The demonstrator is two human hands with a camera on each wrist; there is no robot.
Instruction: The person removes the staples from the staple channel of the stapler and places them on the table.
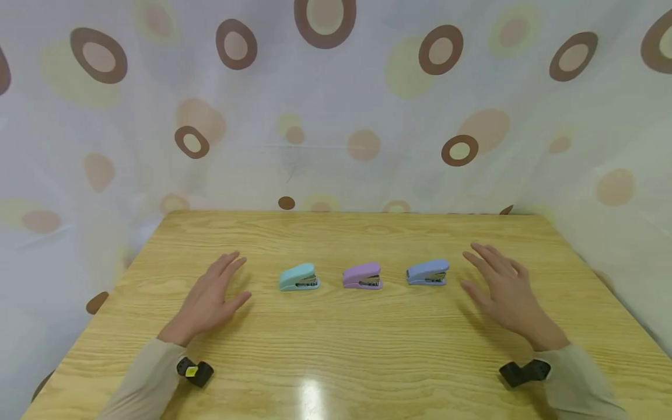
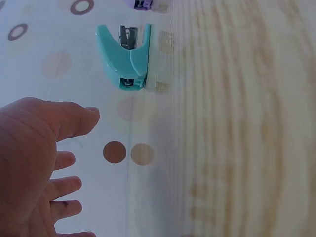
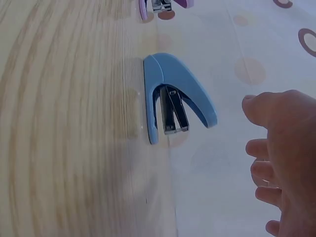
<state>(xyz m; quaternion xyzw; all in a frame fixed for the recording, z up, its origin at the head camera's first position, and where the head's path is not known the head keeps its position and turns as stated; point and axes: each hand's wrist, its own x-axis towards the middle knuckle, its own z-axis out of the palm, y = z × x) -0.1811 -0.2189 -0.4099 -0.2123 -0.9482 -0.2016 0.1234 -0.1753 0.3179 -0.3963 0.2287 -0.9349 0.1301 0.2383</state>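
Three small staplers stand in a row across the wooden table: a teal stapler [image 1: 298, 277] on the left, a purple stapler [image 1: 362, 276] in the middle and a blue stapler [image 1: 427, 272] on the right. My left hand [image 1: 210, 297] is beside the teal stapler [image 2: 123, 57], apart from it, with fingers spread and nothing held. On the other side my right hand [image 1: 504, 291] is nearest the blue stapler [image 3: 175, 89], not touching it, its fingers loosely extended. Part of the purple stapler [image 3: 163, 6] shows at the top of the right wrist view.
The light wooden table [image 1: 336, 344] reaches back to a pale curtain [image 1: 336, 99] with brown and yellow round shapes. Curtain also hangs along both sides. Each wrist wears a black camera, one of them the left wrist camera [image 1: 195, 371].
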